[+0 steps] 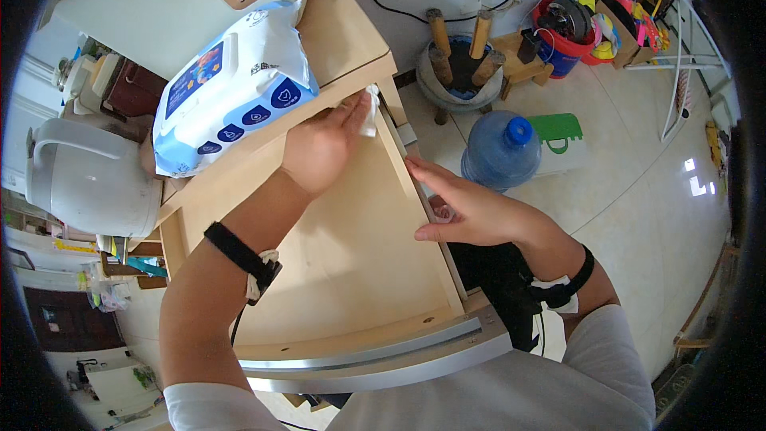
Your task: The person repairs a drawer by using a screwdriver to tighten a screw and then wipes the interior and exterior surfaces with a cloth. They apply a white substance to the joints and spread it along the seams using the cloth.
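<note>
Crumpled white cloth is lying beneath the straight, close-set fingers of the left hand, at the far right corner of an open pale wooden drawer; whether they are pinching it, I'm not managing to tell. The right hand is spreading thumb and fingers wide, gripping nothing, beside the drawer's right wall. Beyond, a blue-and-white plastic packet is resting

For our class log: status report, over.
Left hand on white wipe, far right of open drawer. Right hand beside right wall. Wipes pack above, on cabinet top.
</note>
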Motion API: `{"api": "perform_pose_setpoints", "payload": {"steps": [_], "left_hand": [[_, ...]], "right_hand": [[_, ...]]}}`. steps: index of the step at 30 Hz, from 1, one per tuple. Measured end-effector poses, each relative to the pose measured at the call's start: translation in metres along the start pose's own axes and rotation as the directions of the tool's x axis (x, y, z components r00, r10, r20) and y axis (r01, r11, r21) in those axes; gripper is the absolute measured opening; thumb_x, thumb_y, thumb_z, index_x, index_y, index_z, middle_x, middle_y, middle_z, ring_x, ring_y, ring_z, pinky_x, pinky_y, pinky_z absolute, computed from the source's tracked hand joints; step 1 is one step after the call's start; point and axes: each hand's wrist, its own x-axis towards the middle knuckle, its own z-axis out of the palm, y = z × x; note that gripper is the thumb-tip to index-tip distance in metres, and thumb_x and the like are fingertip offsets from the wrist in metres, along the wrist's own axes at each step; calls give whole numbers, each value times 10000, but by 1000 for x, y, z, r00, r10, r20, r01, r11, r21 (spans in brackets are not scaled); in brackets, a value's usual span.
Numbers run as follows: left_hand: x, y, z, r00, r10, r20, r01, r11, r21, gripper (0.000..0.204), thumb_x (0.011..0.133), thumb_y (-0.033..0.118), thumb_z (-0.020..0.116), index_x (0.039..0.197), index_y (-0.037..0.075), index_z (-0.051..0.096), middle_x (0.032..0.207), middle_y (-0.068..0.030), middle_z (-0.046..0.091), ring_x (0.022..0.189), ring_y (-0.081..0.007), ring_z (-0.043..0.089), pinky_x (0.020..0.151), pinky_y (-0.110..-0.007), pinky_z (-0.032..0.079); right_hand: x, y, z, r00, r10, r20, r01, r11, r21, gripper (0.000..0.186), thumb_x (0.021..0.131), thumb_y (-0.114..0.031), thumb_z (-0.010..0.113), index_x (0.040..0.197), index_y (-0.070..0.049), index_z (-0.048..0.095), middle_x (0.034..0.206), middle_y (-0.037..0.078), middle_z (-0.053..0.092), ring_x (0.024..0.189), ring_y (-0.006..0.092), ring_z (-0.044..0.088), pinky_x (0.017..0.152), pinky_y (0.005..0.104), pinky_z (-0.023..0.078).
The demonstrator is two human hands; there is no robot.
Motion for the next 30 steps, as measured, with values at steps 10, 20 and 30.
{"api": "perform_pose_setpoints", "payload": {"steps": [10,20,30], "left_hand": [[11,0,10,974,-202,103,188,974,130,359,783,48,554,1125,119,637,1073,-106,652,786,-262,656,665,-337,536],[-7,67,-79,936,-9,351,132,936,-326,464,708,20,576,1170,56,593,1193,-72,613,720,-215,647,636,-320,541],[-4,48,-131,911,70,407,236,721,-651,438,663,-110,560,1069,44,622,1098,-123,625,905,-303,626,793,-351,519]], "right_hand": [[2,-2,1,1000,5,18,-5,1000,-6,877,858,-375,638,1408,96,144,1446,326,213,1365,384,242,1120,354,218],[1,-11,-1,998,62,25,-63,997,37,891,829,-351,682,1420,64,159,1388,306,338,1275,381,393,1061,370,321],[-17,-35,-8,985,118,-127,-121,993,-13,833,742,-215,779,1419,-76,316,1355,144,435,1183,249,498,920,380,459]]}}
